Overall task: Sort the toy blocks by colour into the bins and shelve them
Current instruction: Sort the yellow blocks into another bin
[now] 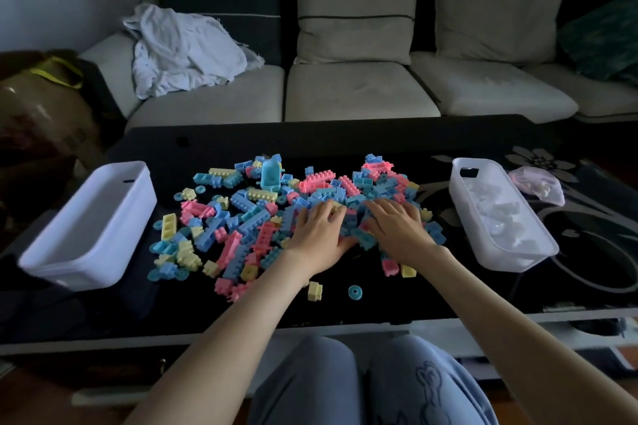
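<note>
A heap of pastel toy blocks (262, 207) in blue, pink and yellow covers the middle of the black coffee table (345, 141). My left hand (319, 231) lies flat on the heap, fingers spread, palm down. Right beside it my right hand (397, 228) rests flat on the blocks as well. Neither hand grips a block. A white bin (93, 224) stands at the table's left end and looks empty. Another white bin (500, 214) at the right end holds white pieces. A lone yellow block (315, 290) and a blue ring (355, 292) lie near the front edge.
A grey sofa (359, 90) with cushions runs behind the table; a crumpled white cloth (183, 48) lies on it. A pinkish plastic bag (538, 183) sits beyond the right bin. A brown bag (45, 107) stands at the far left. My knees (362, 383) are under the table's front edge.
</note>
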`<action>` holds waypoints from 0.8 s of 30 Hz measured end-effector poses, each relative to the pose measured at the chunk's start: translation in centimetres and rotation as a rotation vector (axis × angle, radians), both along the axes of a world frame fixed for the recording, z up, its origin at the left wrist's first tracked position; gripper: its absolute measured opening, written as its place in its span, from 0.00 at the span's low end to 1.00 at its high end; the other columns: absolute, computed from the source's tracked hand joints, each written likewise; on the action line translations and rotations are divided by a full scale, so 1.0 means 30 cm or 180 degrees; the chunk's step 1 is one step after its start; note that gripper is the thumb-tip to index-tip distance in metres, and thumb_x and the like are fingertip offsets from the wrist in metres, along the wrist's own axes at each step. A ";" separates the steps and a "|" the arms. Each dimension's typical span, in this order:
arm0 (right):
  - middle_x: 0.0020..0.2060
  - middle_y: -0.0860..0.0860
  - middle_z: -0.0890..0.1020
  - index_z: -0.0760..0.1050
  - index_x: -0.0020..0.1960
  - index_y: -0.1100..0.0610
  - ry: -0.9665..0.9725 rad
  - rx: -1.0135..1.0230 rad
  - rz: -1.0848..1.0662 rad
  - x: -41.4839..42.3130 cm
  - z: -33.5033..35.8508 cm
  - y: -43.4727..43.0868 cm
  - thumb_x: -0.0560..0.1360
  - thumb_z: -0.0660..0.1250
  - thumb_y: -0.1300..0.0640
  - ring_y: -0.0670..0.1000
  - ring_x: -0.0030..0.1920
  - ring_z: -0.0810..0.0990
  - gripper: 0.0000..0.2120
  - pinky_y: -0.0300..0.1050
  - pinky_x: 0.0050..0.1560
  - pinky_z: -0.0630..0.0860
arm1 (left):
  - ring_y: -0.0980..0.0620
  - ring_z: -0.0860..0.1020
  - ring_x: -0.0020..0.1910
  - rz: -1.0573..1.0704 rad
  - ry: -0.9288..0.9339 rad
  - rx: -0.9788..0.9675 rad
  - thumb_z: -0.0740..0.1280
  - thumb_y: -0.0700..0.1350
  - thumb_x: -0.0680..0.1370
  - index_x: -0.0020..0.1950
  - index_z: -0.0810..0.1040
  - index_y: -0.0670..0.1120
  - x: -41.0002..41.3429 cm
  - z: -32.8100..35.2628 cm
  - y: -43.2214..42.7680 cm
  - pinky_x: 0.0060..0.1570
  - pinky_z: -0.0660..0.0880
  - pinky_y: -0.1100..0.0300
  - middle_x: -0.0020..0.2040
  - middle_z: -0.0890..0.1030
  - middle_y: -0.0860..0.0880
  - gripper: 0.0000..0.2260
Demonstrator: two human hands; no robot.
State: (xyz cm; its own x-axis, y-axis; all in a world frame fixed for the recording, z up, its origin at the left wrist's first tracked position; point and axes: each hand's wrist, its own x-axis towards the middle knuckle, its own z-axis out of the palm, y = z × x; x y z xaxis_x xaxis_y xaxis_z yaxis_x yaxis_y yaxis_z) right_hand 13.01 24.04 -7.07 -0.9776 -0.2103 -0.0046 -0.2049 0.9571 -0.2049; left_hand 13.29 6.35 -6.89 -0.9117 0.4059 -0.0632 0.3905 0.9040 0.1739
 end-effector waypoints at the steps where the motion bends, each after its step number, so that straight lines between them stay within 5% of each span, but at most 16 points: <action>1: 0.74 0.49 0.60 0.54 0.76 0.52 0.0013 -0.0016 0.0010 -0.001 0.010 -0.003 0.83 0.47 0.49 0.49 0.75 0.54 0.22 0.54 0.73 0.47 | 0.45 0.47 0.76 -0.0020 0.0012 0.0015 0.54 0.59 0.80 0.77 0.52 0.46 -0.002 0.002 0.000 0.74 0.46 0.43 0.77 0.50 0.46 0.30; 5: 0.75 0.47 0.59 0.55 0.76 0.49 0.0007 -0.0324 0.0140 0.012 0.045 -0.067 0.83 0.46 0.47 0.48 0.75 0.53 0.22 0.51 0.72 0.46 | 0.47 0.48 0.76 -0.0058 0.0057 0.0194 0.52 0.58 0.81 0.76 0.56 0.44 0.015 0.024 -0.029 0.74 0.47 0.45 0.77 0.51 0.46 0.27; 13: 0.76 0.48 0.56 0.53 0.76 0.49 -0.0306 -0.0751 0.0340 -0.018 0.105 -0.333 0.81 0.54 0.49 0.52 0.75 0.53 0.25 0.56 0.71 0.50 | 0.45 0.59 0.74 0.0488 0.0846 0.0318 0.61 0.35 0.78 0.75 0.61 0.47 0.095 0.123 -0.211 0.71 0.59 0.51 0.76 0.59 0.45 0.26; 17: 0.75 0.50 0.57 0.53 0.76 0.52 -0.0308 -0.0673 0.0700 -0.018 0.118 -0.487 0.80 0.57 0.52 0.55 0.74 0.54 0.26 0.57 0.71 0.52 | 0.45 0.73 0.62 0.1312 0.1305 0.0461 0.61 0.33 0.77 0.76 0.55 0.45 0.138 0.166 -0.386 0.55 0.74 0.55 0.66 0.71 0.43 0.30; 20: 0.74 0.51 0.57 0.53 0.76 0.53 -0.0299 -0.0627 0.1084 -0.011 0.133 -0.623 0.80 0.57 0.56 0.55 0.74 0.54 0.27 0.56 0.71 0.51 | 0.43 0.71 0.63 0.1901 0.1190 -0.0253 0.62 0.37 0.77 0.77 0.50 0.44 0.169 0.195 -0.518 0.58 0.70 0.50 0.69 0.68 0.41 0.32; 24: 0.74 0.53 0.59 0.55 0.76 0.56 -0.0357 -0.0722 0.1589 0.006 0.147 -0.826 0.79 0.58 0.57 0.56 0.73 0.56 0.27 0.56 0.71 0.55 | 0.39 0.56 0.73 0.2855 0.0037 -0.1627 0.58 0.48 0.79 0.77 0.39 0.50 0.235 0.200 -0.694 0.70 0.49 0.38 0.75 0.57 0.41 0.34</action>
State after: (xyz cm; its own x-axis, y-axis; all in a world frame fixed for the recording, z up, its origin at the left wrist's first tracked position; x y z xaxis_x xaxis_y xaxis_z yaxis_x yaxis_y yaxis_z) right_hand 13.21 -0.73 -2.66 -0.7552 -0.6555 -0.0035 -0.5871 0.6787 -0.4411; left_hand 20.33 -14.46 -0.88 -0.8675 -0.4967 -0.0264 -0.4648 0.8284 -0.3125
